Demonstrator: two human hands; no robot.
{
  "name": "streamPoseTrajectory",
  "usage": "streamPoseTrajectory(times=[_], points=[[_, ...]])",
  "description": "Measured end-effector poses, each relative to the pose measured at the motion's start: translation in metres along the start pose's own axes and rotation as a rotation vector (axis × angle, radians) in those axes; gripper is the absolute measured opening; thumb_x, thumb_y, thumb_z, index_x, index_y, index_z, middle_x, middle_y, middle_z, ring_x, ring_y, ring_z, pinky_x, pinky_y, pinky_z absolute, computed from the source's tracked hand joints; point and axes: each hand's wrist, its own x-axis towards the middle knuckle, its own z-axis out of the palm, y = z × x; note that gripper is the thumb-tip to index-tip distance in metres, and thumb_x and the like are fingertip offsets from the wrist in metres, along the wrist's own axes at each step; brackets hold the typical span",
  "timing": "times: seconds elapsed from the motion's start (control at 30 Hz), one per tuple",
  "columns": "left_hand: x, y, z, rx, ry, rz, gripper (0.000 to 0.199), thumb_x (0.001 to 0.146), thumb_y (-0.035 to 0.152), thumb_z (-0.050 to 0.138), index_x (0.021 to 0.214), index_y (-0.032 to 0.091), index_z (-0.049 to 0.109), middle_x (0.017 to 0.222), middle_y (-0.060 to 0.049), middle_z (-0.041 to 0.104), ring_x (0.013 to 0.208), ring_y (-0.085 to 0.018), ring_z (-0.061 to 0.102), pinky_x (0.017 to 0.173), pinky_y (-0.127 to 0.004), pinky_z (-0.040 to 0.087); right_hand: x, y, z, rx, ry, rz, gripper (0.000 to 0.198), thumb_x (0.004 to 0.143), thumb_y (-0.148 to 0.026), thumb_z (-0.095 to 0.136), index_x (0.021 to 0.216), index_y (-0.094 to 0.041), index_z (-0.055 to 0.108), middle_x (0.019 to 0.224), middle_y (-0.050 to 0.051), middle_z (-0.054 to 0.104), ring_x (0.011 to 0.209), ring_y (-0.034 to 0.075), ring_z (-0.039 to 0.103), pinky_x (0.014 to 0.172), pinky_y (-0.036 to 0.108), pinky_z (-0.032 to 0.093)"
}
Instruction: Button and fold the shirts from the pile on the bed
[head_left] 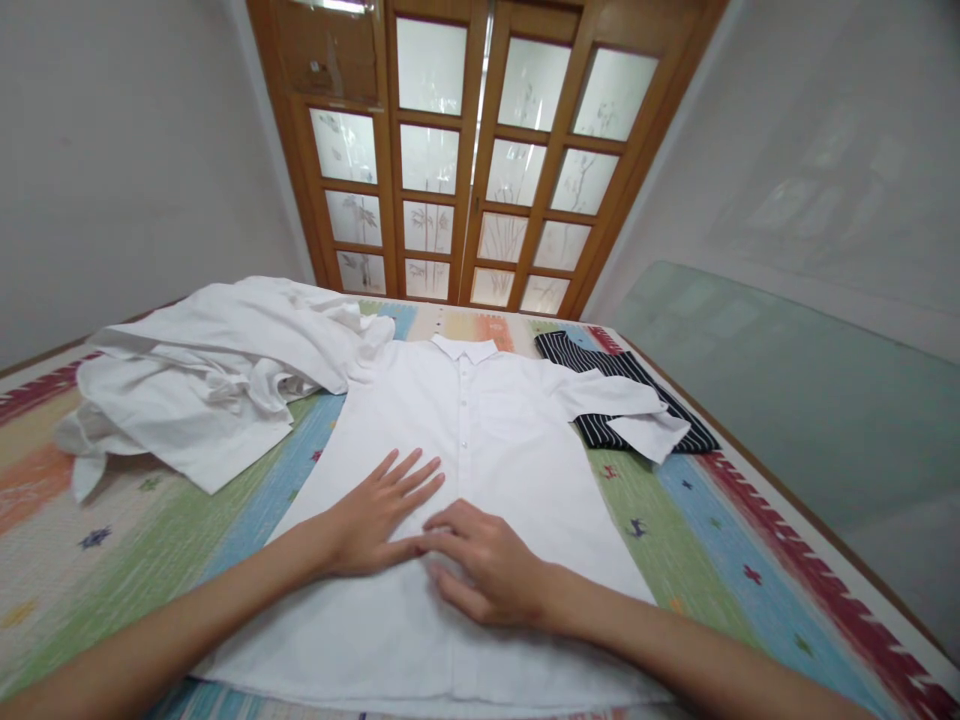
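A white button-up shirt [517, 480] lies spread front side up, its collar away from me and its right-hand sleeve stretched out to the side. My left hand [386, 515] rests flat on the shirt's front, left of the button strip, fingers spread. Over the lower button strip is my right hand [491, 565], its fingers loosely bent and the thumb a little apart from them. The right fingertips meet the left thumb. No cloth shows pinched in either hand.
A crumpled heap of white cloth [217, 370] sits at the left, touching the shirt's left side. A folded black-and-white striped garment [600, 420] lies under the outstretched sleeve. Beneath everything is a colourful striped bedcover [675, 540]. Wooden doors with glass panes [465, 150] stand beyond.
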Motion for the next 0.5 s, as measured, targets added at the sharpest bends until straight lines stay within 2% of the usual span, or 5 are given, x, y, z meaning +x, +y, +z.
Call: streamPoseTrajectory(times=[0.1, 0.2, 0.3, 0.37, 0.5], points=[[-0.01, 0.001, -0.008, -0.041, -0.005, 0.079, 0.074, 0.089, 0.059, 0.051, 0.153, 0.03, 0.028, 0.158, -0.007, 0.031, 0.148, -0.031, 0.02, 0.119, -0.055, 0.018, 0.004, 0.01, -0.002, -0.114, -0.088, 0.068, 0.06, 0.093, -0.039, 0.05, 0.145, -0.011, 0.039, 0.154, 0.018, 0.035, 0.144, 0.03, 0.026, 0.114, 0.048, 0.031], [-0.018, -0.01, -0.016, -0.065, 0.037, 0.013, 0.058, 0.093, 0.05, 0.048, 0.146, 0.028, 0.042, 0.149, -0.006, 0.048, 0.14, -0.026, 0.039, 0.116, -0.045, 0.033, -0.001, 0.009, 0.001, -0.117, -0.238, 0.07, 0.071, 0.096, -0.048, 0.044, 0.155, -0.015, 0.022, 0.162, 0.015, 0.016, 0.15, 0.032, 0.002, 0.12, 0.056, 0.012], [-0.017, -0.04, -0.028, -0.029, 0.266, -0.303, 0.046, 0.094, 0.041, 0.044, 0.134, 0.02, 0.055, 0.137, -0.01, 0.059, 0.127, -0.025, 0.054, 0.109, -0.042, 0.043, -0.006, -0.001, 0.001, -0.061, -0.328, 0.037, 0.073, 0.097, -0.054, 0.04, 0.156, -0.016, 0.019, 0.162, 0.014, 0.012, 0.149, 0.033, -0.003, 0.12, 0.058, 0.006], [-0.013, -0.07, -0.042, -0.028, 0.461, -0.545, 0.047, 0.086, 0.038, 0.053, 0.126, 0.015, 0.057, 0.131, -0.014, 0.063, 0.124, -0.029, 0.057, 0.107, -0.046, 0.043, -0.007, -0.009, -0.001, -0.026, -0.352, -0.013, 0.072, 0.097, -0.055, 0.038, 0.156, -0.017, 0.02, 0.161, 0.014, 0.014, 0.149, 0.032, 0.0, 0.12, 0.056, 0.007], [-0.007, -0.134, -0.073, -0.427, 0.912, -1.085, 0.041, 0.076, 0.026, 0.066, 0.112, 0.016, 0.05, 0.109, -0.01, 0.065, 0.1, -0.023, 0.065, 0.087, -0.039, 0.055, -0.005, -0.017, -0.002, -0.024, -0.331, -0.162, 0.063, 0.099, -0.052, 0.039, 0.153, -0.021, 0.029, 0.159, 0.009, 0.025, 0.149, 0.028, 0.011, 0.121, 0.051, 0.014]])
